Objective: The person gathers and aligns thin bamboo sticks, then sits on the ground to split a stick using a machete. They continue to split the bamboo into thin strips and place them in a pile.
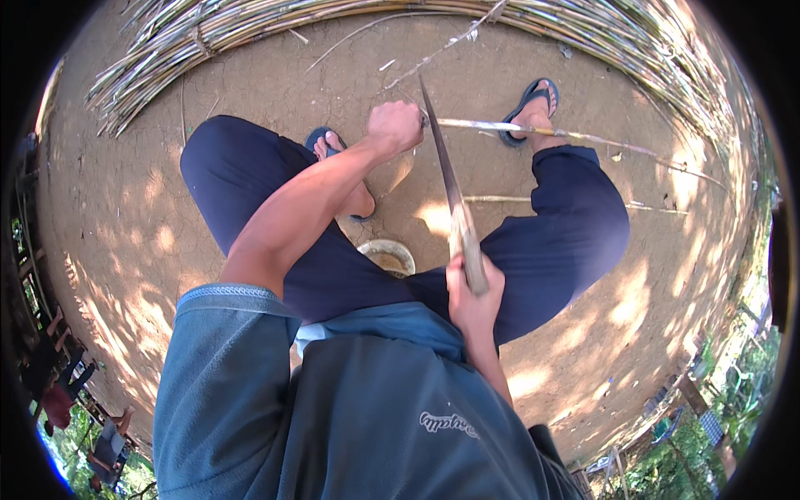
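Note:
My left hand (pixel 396 127) is closed in a fist around one end of a long, thin pale cane (pixel 483 124). The cane stretches off to the right, passing over my right foot. My right hand (pixel 477 296) grips the wooden handle of a large knife (pixel 447 171). Its long dark blade points away from me and tapers to a tip beyond the cane. Just right of my left fist, the blade crosses the cane; whether they touch I cannot tell.
A long bundle of cut canes (pixel 333 18) curves along the far ground. Another thin cane (pixel 500 199) lies on the packed soil behind the knife. Between my legs is a round pale-rimmed object (pixel 390 247). Several people (pixel 62 400) are at the far left.

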A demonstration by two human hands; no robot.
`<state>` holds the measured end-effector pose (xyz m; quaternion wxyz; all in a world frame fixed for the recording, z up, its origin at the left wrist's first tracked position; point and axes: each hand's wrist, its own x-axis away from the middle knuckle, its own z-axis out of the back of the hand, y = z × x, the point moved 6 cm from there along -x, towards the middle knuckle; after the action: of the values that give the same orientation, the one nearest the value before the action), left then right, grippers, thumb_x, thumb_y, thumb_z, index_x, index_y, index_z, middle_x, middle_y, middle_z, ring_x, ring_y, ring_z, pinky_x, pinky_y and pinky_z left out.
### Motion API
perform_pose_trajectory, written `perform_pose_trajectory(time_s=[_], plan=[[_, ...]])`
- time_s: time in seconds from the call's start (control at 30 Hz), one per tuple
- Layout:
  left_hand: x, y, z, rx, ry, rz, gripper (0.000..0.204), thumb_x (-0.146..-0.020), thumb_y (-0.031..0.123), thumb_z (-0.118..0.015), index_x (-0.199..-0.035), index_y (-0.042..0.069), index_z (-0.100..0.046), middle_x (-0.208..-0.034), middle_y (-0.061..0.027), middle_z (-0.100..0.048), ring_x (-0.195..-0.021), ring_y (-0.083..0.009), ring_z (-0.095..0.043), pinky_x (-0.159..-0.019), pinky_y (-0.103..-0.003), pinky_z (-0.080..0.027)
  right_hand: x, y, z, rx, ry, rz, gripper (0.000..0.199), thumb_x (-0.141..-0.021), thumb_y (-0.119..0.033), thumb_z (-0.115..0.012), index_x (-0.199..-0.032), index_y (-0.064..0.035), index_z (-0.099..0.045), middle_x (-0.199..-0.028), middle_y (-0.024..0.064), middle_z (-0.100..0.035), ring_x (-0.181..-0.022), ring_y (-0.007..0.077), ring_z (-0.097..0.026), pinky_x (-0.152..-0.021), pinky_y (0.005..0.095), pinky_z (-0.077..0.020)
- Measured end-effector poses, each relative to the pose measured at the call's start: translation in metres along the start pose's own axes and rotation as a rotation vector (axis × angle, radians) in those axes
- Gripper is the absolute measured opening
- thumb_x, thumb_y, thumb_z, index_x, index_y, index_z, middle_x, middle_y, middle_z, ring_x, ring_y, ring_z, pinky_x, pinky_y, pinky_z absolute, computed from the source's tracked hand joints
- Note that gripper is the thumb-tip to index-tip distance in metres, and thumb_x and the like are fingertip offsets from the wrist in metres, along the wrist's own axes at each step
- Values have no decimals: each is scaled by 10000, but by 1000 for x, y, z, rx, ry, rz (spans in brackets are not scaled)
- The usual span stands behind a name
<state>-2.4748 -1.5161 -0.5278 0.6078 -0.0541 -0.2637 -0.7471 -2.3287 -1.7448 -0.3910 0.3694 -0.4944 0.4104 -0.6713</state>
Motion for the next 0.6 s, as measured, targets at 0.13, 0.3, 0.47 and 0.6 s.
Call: perform_pose_trajectory(time_s=[0.13, 0.3, 0.47, 0.6], plan=[[-11, 7, 9, -14, 9, -32, 194, -731, 164, -629, -810, 18, -728, -824, -213, -705, -788, -375, -704, -716, -453, -574, -83, 7, -35, -10, -2, -32, 56, -827, 2, -626, -782, -7, -596, -639, -20, -523, -600, 49, -469, -543, 245, -392], [-13, -6, 12, 2, -8, 11, 202, -725, 165, -627, -814, 16, -729, -834, -217, -705, -801, -369, -706, -723, -457, -575, 3, 0, 6, 43, 5, -51, 33, -811, -9, -640, -791, -8, -613, -655, -12, -571, -628, 48, -519, -587, 227, -418], [-2, 6, 12, 7, -30, -11, 203, -718, 158, -623, -813, 13, -729, -828, -219, -704, -803, -368, -706, -727, -455, -575, -80, 16, -28, -37, 28, -74, 39, -820, -23, -644, -795, -10, -618, -620, -38, -517, -578, 50, -489, -543, 235, -398], [-5, -5, 9, -16, -44, 6, 206, -725, 156, -623, -833, 20, -735, -861, -209, -710, -831, -358, -708, -746, -449, -574, -50, 15, -16, 58, 3, -81, 68, -828, -43, -640, -787, -3, -603, -681, -17, -565, -651, 47, -523, -590, 229, -425]])
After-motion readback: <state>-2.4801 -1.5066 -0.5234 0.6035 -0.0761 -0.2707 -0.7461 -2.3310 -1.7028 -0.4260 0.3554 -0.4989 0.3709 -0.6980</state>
